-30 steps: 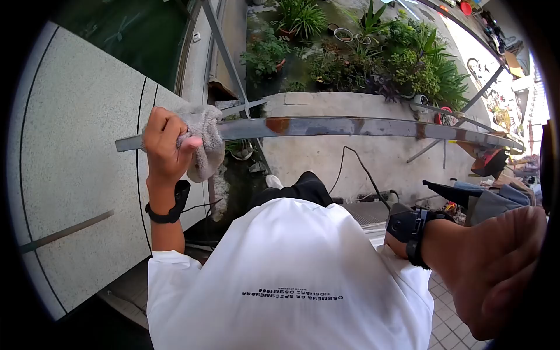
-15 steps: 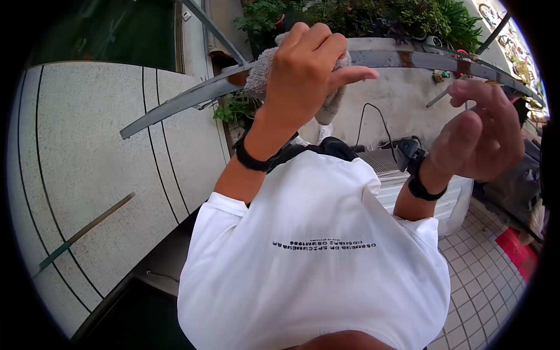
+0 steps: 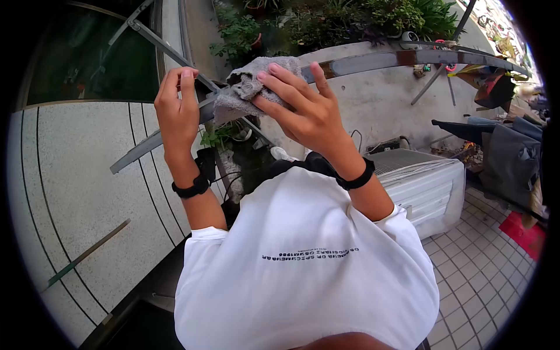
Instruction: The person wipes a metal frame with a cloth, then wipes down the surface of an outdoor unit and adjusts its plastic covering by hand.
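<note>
A long grey metal bar with rusty patches crosses the view in front of me. A crumpled grey cloth lies over it left of centre. My right hand is on the cloth, three fingers bent over it and the little finger raised; its thumb is hidden. To the left, my left hand is raised beside the bar, away from the cloth. Its fingers are bent and drawn together with the thumb, with nothing visible in them.
Thin metal struts join near the bar. A speckled panel stands at left, with potted plants beyond the low wall. A white slatted unit and dark draped fabric are at right, above floor tiles.
My left hand has let go of the cloth and moved left. My right hand has come from the right onto the cloth. The view has shifted.
</note>
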`<act>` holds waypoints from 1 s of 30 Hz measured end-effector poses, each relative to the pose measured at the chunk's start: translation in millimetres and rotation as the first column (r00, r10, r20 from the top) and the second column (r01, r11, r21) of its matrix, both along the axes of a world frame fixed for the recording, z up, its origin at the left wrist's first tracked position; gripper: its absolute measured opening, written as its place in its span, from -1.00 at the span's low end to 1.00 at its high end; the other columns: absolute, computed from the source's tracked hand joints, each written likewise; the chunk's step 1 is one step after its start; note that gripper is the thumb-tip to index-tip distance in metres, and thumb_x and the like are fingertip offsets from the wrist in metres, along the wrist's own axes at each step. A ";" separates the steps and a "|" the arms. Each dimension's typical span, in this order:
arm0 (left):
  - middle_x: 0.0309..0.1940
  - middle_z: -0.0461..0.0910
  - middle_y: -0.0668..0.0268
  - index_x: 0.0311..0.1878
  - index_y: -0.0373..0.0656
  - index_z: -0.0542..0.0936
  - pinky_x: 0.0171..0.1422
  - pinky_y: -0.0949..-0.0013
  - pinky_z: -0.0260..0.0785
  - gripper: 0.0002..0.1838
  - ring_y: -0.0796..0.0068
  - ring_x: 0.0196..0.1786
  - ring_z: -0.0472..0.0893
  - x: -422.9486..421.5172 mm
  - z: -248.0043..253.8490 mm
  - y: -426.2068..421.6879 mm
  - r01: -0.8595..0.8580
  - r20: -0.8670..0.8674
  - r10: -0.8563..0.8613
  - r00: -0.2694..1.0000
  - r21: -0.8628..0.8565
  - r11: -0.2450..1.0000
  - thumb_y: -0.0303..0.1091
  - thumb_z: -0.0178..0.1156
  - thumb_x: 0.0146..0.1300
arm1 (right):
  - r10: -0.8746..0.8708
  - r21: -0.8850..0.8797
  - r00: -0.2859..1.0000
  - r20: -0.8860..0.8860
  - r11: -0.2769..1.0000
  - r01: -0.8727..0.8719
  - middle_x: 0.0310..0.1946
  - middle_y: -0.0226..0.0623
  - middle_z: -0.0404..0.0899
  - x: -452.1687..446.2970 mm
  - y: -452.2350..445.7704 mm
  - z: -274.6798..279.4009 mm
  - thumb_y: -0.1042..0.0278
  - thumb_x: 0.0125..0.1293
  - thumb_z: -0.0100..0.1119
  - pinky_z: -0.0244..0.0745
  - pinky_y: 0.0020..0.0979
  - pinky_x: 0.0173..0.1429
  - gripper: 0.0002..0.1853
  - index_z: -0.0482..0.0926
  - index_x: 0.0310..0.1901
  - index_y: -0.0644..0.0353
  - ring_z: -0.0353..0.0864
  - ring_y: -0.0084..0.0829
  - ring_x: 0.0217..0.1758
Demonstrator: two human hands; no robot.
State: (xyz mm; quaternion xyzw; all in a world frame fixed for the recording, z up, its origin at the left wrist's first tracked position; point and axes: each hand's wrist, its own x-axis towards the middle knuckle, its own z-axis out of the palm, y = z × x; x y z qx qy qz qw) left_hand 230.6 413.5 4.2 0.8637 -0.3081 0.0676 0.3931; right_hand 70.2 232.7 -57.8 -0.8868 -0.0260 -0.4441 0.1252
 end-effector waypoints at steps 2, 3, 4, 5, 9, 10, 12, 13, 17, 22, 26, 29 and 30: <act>-0.25 0.69 0.22 -0.06 -0.25 0.64 0.02 0.30 0.47 -0.63 0.33 -0.18 0.66 -1.1 -2.3 -7.6 -0.011 -0.097 0.022 0.995 0.117 0.993 -0.15 -0.04 0.61 | -0.025 0.007 0.999 0.024 1.000 0.025 0.21 -0.51 0.67 -15.4 -22.4 -2.2 0.45 0.24 0.27 -0.05 -0.07 0.73 -0.74 0.77 -0.10 -0.14 0.58 -0.42 0.38; -0.26 0.69 0.20 -0.05 -0.20 0.64 -0.02 0.24 0.47 -0.61 0.21 -0.19 0.66 -6.4 -0.1 -12.0 -0.001 -0.070 0.015 0.997 0.197 0.980 -0.09 -0.05 0.60 | -0.060 -0.012 0.998 0.014 0.998 0.060 0.21 -0.49 0.67 -26.3 -39.0 -2.1 0.48 0.23 0.27 -0.05 -0.08 0.72 -0.73 0.77 -0.10 -0.12 0.59 -0.40 0.37; -0.27 0.69 0.17 -0.05 -0.16 0.64 -0.05 0.18 0.46 -0.59 0.09 -0.20 0.67 -10.1 2.0 -14.1 0.007 -0.043 0.005 0.999 0.279 0.960 -0.04 -0.06 0.60 | -0.094 -0.028 0.996 0.004 0.995 0.095 0.21 -0.46 0.68 -36.8 -58.5 -1.5 0.52 0.22 0.28 -0.04 -0.09 0.72 -0.72 0.78 -0.10 -0.10 0.60 -0.37 0.37; -0.26 0.69 0.18 -0.04 -0.13 0.64 -0.05 0.18 0.46 -0.58 0.05 -0.19 0.66 -11.2 3.1 -14.1 0.019 -0.076 0.001 0.997 0.266 0.964 -0.01 -0.07 0.60 | -0.134 -0.008 0.991 0.008 0.991 0.134 0.19 -0.40 0.69 -47.5 -75.8 1.1 0.58 0.20 0.25 0.00 -0.09 0.70 -0.66 0.78 -0.05 -0.04 0.61 -0.31 0.37; -0.25 0.69 0.19 -0.03 -0.08 0.65 -0.05 0.16 0.46 -0.57 -0.01 -0.18 0.65 -14.8 8.9 -17.5 0.069 -0.135 -0.033 0.990 0.272 0.960 0.04 -0.08 0.60 | -0.344 0.015 0.934 0.093 0.939 0.344 0.16 -0.22 0.70 -86.1 -156.1 -0.7 0.78 0.14 0.06 0.29 -0.02 0.55 -0.48 0.77 0.07 0.09 0.60 -0.15 0.37; -0.25 0.69 0.19 -0.03 -0.09 0.65 -0.05 0.16 0.46 -0.57 -0.01 -0.18 0.65 -15.5 11.3 -17.7 0.080 -0.131 -0.043 0.990 0.292 0.953 0.04 -0.07 0.60 | -0.386 0.023 0.914 0.125 0.922 0.387 0.15 -0.19 0.70 -91.0 -172.0 -2.2 0.80 0.15 0.05 0.33 -0.04 0.52 -0.47 0.77 0.06 0.10 0.61 -0.14 0.37; -0.25 0.69 0.20 -0.03 -0.08 0.65 -0.05 0.17 0.46 -0.56 0.01 -0.19 0.66 -17.1 12.8 -16.2 0.113 -0.139 -0.080 0.987 0.248 0.962 0.05 -0.07 0.60 | -0.461 0.053 0.873 0.159 0.887 0.459 0.13 -0.15 0.71 -95.3 -192.5 -4.6 0.82 0.15 0.04 0.39 -0.07 0.48 -0.48 0.77 0.05 0.12 0.61 -0.12 0.35; -0.25 0.69 0.20 -0.03 -0.08 0.65 -0.06 0.18 0.46 -0.56 0.02 -0.19 0.66 -18.2 13.0 -15.0 0.132 -0.143 -0.102 0.984 0.224 0.965 0.06 -0.07 0.60 | -0.497 0.076 0.853 0.159 0.868 0.491 0.12 -0.13 0.71 -97.8 -198.4 -4.4 0.82 0.16 0.04 0.41 -0.09 0.47 -0.49 0.77 0.05 0.13 0.62 -0.11 0.35; -0.09 0.73 0.24 -0.12 -0.17 0.69 0.08 0.23 0.49 -0.81 0.16 -0.04 0.67 -14.6 12.1 -6.9 0.399 0.096 -0.396 0.913 -0.014 0.917 -0.26 0.21 0.45 | -0.642 0.205 0.752 0.147 0.764 0.612 0.05 -0.07 0.74 -83.8 -178.5 3.7 0.79 0.14 0.09 0.48 -0.18 0.40 -0.54 0.77 -0.01 0.16 0.65 -0.12 0.30; 0.03 0.70 0.22 -0.21 -0.20 0.71 0.15 0.18 0.50 -0.89 0.14 0.04 0.65 -10.5 8.7 5.6 0.524 0.162 -0.510 0.845 -0.063 0.849 -0.44 0.37 0.19 | -0.642 0.140 0.753 0.146 0.767 0.626 0.02 -0.24 0.77 -39.1 -82.6 5.6 0.74 0.08 0.13 0.51 -0.20 0.33 -0.59 0.80 -0.10 0.11 0.69 -0.16 0.22; 0.01 0.69 0.12 -0.22 -0.21 0.67 0.08 0.22 0.50 -0.93 0.18 0.02 0.64 -10.2 1.9 13.4 0.550 0.223 -0.513 0.829 -0.154 0.821 -0.44 0.29 0.28 | -0.476 0.065 0.874 0.098 0.879 0.472 0.03 -0.35 0.78 -9.9 1.0 9.0 0.58 0.12 0.21 0.52 -0.25 0.26 -0.71 0.80 -0.18 0.04 0.70 -0.24 0.20; -0.07 0.71 0.13 -0.20 -0.22 0.71 -0.03 0.21 0.52 -0.87 0.19 -0.08 0.68 -22.6 -1.9 15.7 0.795 0.127 -0.915 0.382 -0.549 0.256 -0.44 0.32 0.19 | -0.401 0.033 0.906 0.131 0.916 0.401 0.01 -0.36 0.79 -3.3 5.6 4.5 0.49 0.17 0.21 0.54 -0.20 0.23 -0.78 0.79 -0.21 0.03 0.72 -0.25 0.17; -0.08 0.72 0.12 -0.18 -0.24 0.72 -0.05 0.21 0.53 -0.84 0.19 -0.09 0.69 -34.8 2.6 9.1 0.757 0.156 -0.987 0.050 -0.650 -0.065 -0.45 0.30 0.18 | -0.376 0.020 0.915 0.144 0.926 0.377 0.00 -0.35 0.79 -4.8 -2.5 2.9 0.49 0.17 0.22 0.54 -0.20 0.23 -0.79 0.79 -0.22 0.03 0.73 -0.25 0.16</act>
